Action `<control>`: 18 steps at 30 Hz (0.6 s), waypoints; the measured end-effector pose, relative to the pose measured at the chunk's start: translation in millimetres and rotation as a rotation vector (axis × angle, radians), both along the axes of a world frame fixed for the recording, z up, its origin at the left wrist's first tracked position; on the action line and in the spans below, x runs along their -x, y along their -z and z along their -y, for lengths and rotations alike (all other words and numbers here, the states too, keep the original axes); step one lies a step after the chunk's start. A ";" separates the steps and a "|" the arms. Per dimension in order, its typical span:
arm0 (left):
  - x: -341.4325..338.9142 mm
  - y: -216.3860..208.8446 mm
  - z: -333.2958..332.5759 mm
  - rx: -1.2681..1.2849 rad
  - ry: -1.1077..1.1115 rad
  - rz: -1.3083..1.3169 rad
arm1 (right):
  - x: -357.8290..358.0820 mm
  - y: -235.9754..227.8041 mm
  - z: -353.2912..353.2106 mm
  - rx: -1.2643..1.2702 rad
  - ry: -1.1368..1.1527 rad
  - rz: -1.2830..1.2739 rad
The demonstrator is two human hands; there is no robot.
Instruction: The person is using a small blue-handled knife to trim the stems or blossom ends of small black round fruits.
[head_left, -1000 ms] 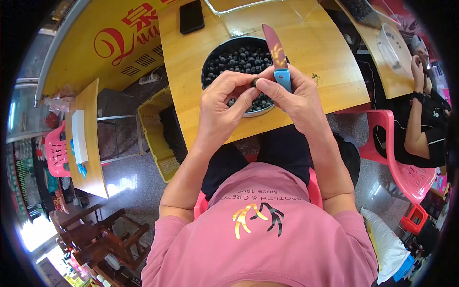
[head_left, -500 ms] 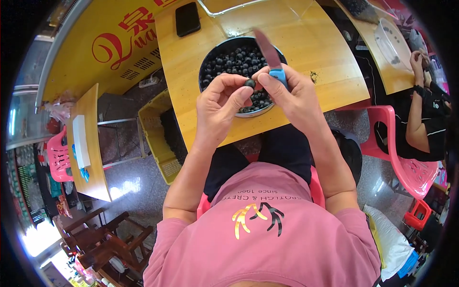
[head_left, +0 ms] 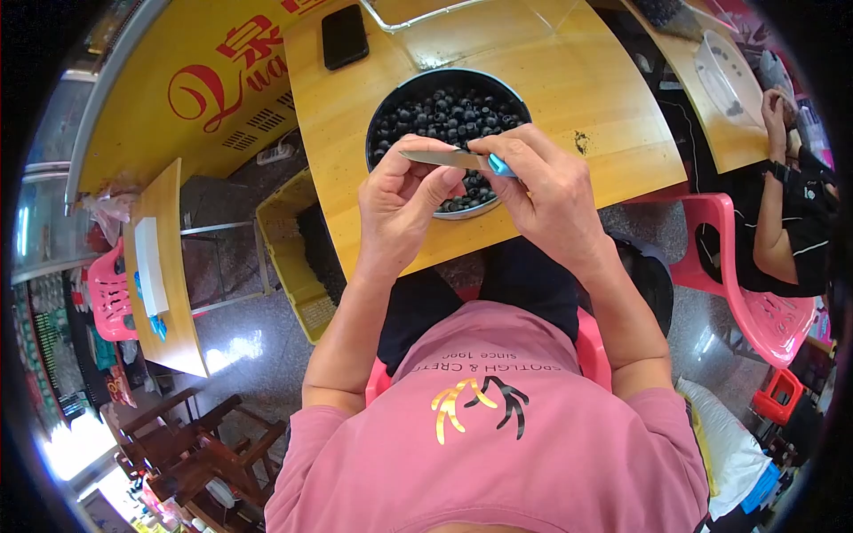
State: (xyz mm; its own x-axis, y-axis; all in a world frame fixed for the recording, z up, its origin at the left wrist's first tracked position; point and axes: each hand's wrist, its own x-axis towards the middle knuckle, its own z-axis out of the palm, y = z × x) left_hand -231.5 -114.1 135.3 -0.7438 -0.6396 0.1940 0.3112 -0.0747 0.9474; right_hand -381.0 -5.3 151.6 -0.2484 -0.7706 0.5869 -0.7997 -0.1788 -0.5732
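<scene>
A round bowl (head_left: 462,213) with a dark inside and pale rim stands near the table's front edge, heaped with small black round fruits (head_left: 453,111). Over its near half both my hands meet. My right hand (head_left: 555,191) is closed round the blue handle of a small knife (head_left: 444,158), whose blade points left, lying across the fingertips of my other hand. With thumb and fingers pinched, my left hand (head_left: 394,204) holds a small dark round fruit, now mostly hidden behind the blade and fingers.
A black phone (head_left: 344,37) lies at the far left of the wooden table (head_left: 613,133). On the floor to the left stands a yellow crate (head_left: 283,240) with dark contents. Another person's arm (head_left: 777,213) is at right, near a pink chair (head_left: 711,240) and a clear basin (head_left: 724,75).
The knife has swung down from upright to nearly level, its blade now across my left fingertips. My right hand has turned with it; the fruit is now hidden.
</scene>
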 end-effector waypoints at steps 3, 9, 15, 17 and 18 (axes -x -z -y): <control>-0.4 -0.2 1.3 0.019 0.002 -0.010 | -1.1 -4.1 -1.3 -0.009 -0.008 0.005; 0.1 -4.3 -0.4 0.045 -0.004 0.005 | 1.7 -0.4 -0.2 0.009 0.008 -0.021; -0.4 -3.1 1.5 0.099 -0.022 0.001 | 2.1 -1.9 -0.2 0.008 0.017 -0.055; -0.5 -3.4 2.1 0.104 -0.028 0.000 | 2.1 -2.5 0.2 0.004 0.009 -0.048; -0.3 -3.4 2.7 0.128 -0.035 0.001 | 2.5 -2.4 0.8 0.016 0.001 -0.049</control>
State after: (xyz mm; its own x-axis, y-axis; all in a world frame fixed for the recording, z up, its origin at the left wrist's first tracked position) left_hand -231.2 -116.8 138.7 -0.7216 -0.6354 0.2750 0.3103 0.0583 0.9489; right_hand -383.5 -6.0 154.1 -0.2200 -0.7610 0.6104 -0.8266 -0.1868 -0.5308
